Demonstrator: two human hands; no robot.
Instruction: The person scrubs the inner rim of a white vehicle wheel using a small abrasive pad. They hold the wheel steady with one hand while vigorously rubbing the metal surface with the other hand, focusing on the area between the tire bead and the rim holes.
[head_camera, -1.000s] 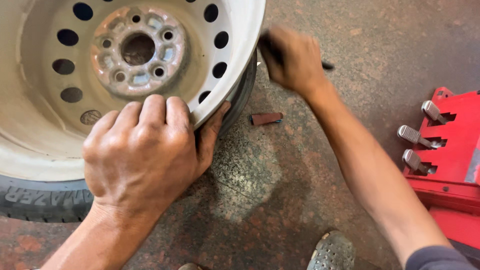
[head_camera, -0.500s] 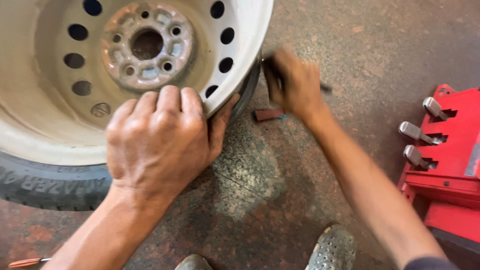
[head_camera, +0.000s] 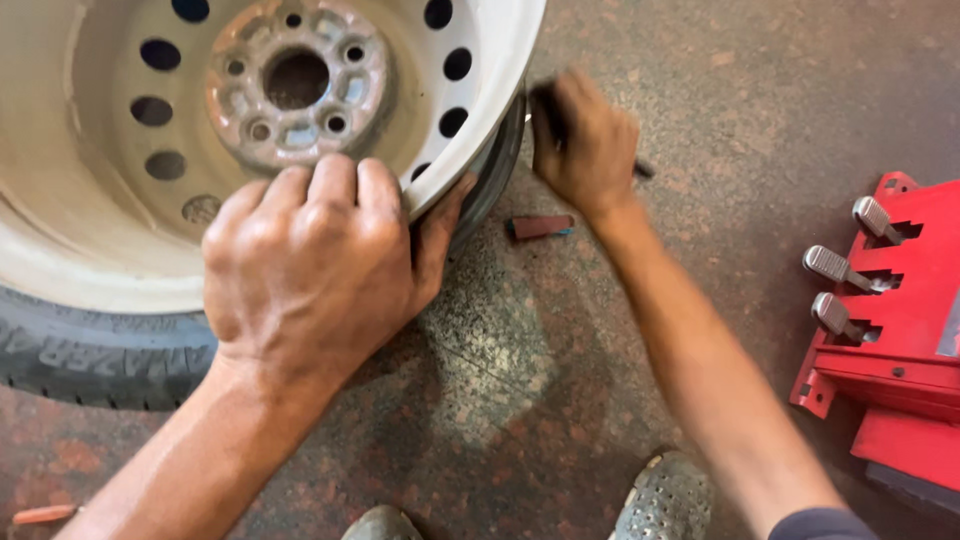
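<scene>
At the bottom edge of the view the toes of two perforated grey shoes (head_camera: 665, 495) stood on the speckled reddish floor (head_camera: 500, 400). A thin orange object (head_camera: 40, 514) lay on the floor at the lower left corner; what it was could not be told.

Just above, the left hand (head_camera: 305, 265) lay palm down over the lower rim of a white steel wheel (head_camera: 90, 230), its fingers curled together over the rim's lip and its thumb pressed against the tyre (head_camera: 100, 350) beside it. The hand was clamped on the wheel's edge. The wheel filled the upper left of the view, with a rusty hub (head_camera: 297, 85) and a ring of round holes around it, and the black tyre showed below and along its right side.

To the right, the right hand (head_camera: 585, 140) was closed in a fist around a thin dark tool (head_camera: 642, 168), whose end stuck out past the hand on the right. The hand sat against the wheel's right edge, where rim met tyre; the tool's working end was hidden by the fingers.

A small dark red block (head_camera: 540, 227) lay on the floor just below that hand, apart from the tyre.

At the far right stood a red machine (head_camera: 910, 330) with three grey metal pedals (head_camera: 835, 265) sticking out toward the left.
</scene>
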